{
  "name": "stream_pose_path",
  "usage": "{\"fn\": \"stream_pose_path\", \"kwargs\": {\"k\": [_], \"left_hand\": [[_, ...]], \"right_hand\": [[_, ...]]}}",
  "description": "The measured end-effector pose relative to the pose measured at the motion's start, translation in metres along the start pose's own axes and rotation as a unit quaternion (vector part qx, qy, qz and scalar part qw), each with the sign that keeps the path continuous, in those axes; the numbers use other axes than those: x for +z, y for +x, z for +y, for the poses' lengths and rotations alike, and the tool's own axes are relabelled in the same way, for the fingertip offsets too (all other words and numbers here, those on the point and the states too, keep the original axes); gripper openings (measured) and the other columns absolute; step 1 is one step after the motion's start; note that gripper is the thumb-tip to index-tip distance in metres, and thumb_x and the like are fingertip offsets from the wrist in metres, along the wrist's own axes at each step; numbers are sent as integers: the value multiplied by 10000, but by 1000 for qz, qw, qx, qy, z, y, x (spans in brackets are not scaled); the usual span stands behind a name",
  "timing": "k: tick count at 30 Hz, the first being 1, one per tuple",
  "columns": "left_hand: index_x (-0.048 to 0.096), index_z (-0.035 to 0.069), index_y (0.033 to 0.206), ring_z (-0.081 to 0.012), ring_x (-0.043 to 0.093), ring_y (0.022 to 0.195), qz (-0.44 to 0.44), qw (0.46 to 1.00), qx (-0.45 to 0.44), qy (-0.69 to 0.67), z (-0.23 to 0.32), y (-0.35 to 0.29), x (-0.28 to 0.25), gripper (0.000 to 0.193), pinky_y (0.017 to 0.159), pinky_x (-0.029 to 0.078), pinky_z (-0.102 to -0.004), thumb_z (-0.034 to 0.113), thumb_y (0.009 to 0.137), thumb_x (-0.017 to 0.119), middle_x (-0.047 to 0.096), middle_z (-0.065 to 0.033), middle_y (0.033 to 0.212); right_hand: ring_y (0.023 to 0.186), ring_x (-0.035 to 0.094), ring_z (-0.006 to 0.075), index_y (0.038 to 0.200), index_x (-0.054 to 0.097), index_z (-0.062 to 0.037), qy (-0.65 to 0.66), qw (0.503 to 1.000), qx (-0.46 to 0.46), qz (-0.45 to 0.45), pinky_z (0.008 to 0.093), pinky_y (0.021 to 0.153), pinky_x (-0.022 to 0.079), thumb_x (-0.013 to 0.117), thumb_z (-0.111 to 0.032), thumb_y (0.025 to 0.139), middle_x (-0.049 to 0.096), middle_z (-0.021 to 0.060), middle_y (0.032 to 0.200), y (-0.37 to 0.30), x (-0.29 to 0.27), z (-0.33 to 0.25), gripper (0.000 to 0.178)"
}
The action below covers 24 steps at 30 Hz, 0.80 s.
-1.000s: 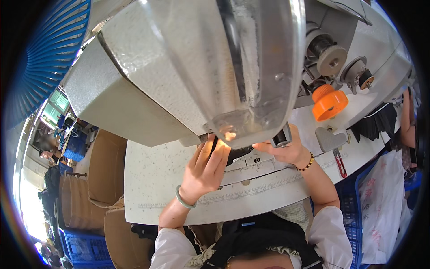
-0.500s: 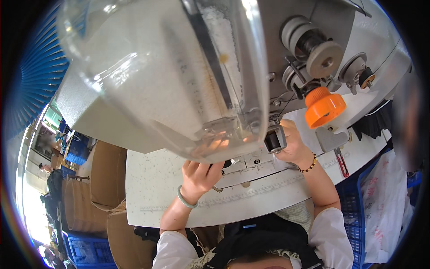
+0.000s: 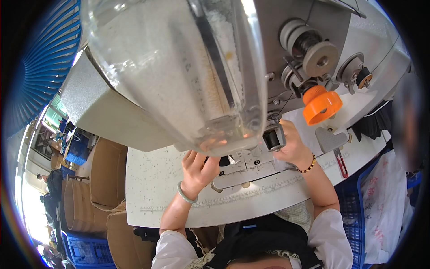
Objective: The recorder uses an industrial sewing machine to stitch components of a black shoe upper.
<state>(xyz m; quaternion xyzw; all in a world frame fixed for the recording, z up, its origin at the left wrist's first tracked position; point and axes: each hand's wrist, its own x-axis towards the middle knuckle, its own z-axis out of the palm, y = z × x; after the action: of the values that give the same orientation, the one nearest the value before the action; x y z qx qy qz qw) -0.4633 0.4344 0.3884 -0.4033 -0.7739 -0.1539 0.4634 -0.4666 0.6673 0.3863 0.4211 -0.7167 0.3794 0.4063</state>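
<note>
My left hand (image 3: 196, 172), a pale bangle at its wrist, reaches under the sewing machine's clear plastic guard (image 3: 179, 89). Its fingertips are blurred behind the plastic, so what they hold or press cannot be made out. A small black piece (image 3: 224, 161) shows just right of these fingers, next to the metal plate (image 3: 244, 172). My right hand (image 3: 291, 142), with a beaded bracelet, is beside the machine's metal-framed black part (image 3: 272, 139). That part and the machine head hide most of its fingers. Both hands stay low, close to the white work table (image 3: 165, 210).
An orange knob (image 3: 321, 105) and thread tension discs (image 3: 311, 47) project above my right hand. Red-handled snips (image 3: 341, 163) lie at the right. Blue crates (image 3: 87, 249), cardboard boxes (image 3: 107, 175) and a blue fan (image 3: 49, 58) stand around the table.
My left hand has shifted slightly up, farther beneath the guard. My right hand has barely moved. The view has tilted a little, so the machine appears shifted.
</note>
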Motion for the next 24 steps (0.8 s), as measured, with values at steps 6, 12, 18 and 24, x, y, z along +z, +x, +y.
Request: {"fn": "stream_pose_path", "kwargs": {"k": [6, 12, 18, 24], "left_hand": [[612, 71, 842, -285, 655, 771, -2, 1000, 5, -13, -6, -3, -2, 296, 633, 540, -314, -78, 586, 605, 642, -129, 882], [655, 100, 841, -205, 637, 682, -9, 1000, -7, 15, -8, -4, -1, 330, 568, 503, -274, -68, 561, 605, 660, -73, 882], [673, 76, 780, -186, 622, 649, 2, 997, -56, -53, -18, -5, 4, 295, 573, 482, -271, -71, 544, 577, 671, -57, 816], [683, 70, 749, -193, 613, 599, 26, 993, -105, -39, -16, -6, 12, 255, 597, 482, -280, -64, 564, 570, 664, -60, 704]], "right_hand": [[663, 548, 182, 816, 647, -80, -11, 1000, -1, 19, 279, 558, 431, 581, 68, 628, 581, 11, 836, 1, 1, -6, 248], [702, 548, 212, 792, 619, -72, -22, 999, 16, 26, 305, 579, 431, 579, 52, 637, 560, 20, 826, 4, 3, -10, 203], [750, 551, 245, 799, 614, -74, -68, 997, 29, 23, 326, 594, 442, 582, 37, 651, 552, 49, 846, 9, 1, -10, 188], [744, 554, 269, 790, 598, -50, -34, 996, 69, 41, 340, 593, 443, 581, 60, 673, 542, 107, 845, 9, 4, -12, 162]]}}
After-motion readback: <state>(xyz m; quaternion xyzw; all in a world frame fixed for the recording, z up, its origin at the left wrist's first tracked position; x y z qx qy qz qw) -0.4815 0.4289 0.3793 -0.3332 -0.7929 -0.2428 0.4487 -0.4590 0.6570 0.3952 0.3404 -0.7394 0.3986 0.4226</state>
